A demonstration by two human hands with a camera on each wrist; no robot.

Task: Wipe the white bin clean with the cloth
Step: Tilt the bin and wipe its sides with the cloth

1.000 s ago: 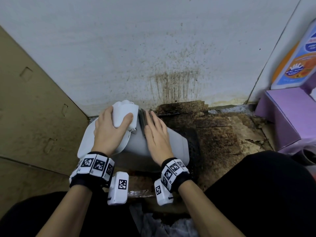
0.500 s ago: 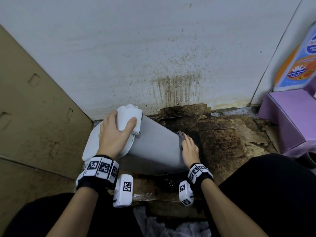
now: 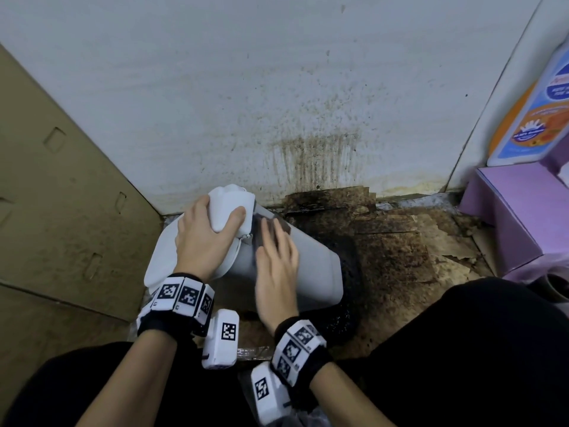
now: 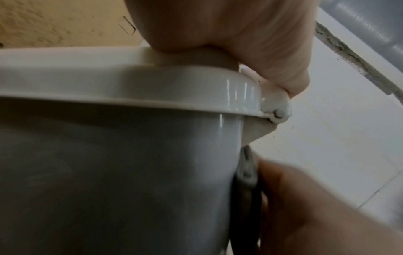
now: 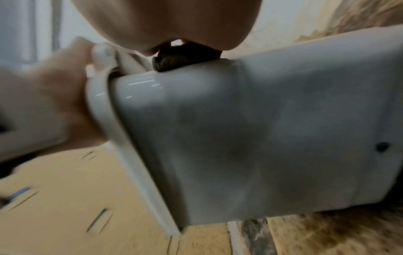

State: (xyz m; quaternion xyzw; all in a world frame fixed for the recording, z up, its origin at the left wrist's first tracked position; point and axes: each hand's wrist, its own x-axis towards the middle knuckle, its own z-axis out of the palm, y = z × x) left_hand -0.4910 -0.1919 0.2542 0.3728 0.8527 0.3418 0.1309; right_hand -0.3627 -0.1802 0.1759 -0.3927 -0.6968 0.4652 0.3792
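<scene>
The white bin lies tilted on its side, its lid end toward the left and its base toward the right. My left hand grips the raised hinge part of the lid, thumb on one side and fingers on the other. My right hand presses a dark grey cloth flat against the bin's upper side, just right of the lid, with fingers straight. In the right wrist view the cloth is squeezed between my palm and the bin. In the left wrist view the cloth shows at the bin's edge.
A brown cardboard sheet leans on the left. The stained white wall stands close behind. Dark stained cardboard covers the floor under the bin. A purple box and a labelled bottle stand at the right. My black-clad knees fill the bottom.
My right hand slid the cloth down to the bin's base end half a second ago and has come back up beside the lid. My left hand kept its grip on the lid.
</scene>
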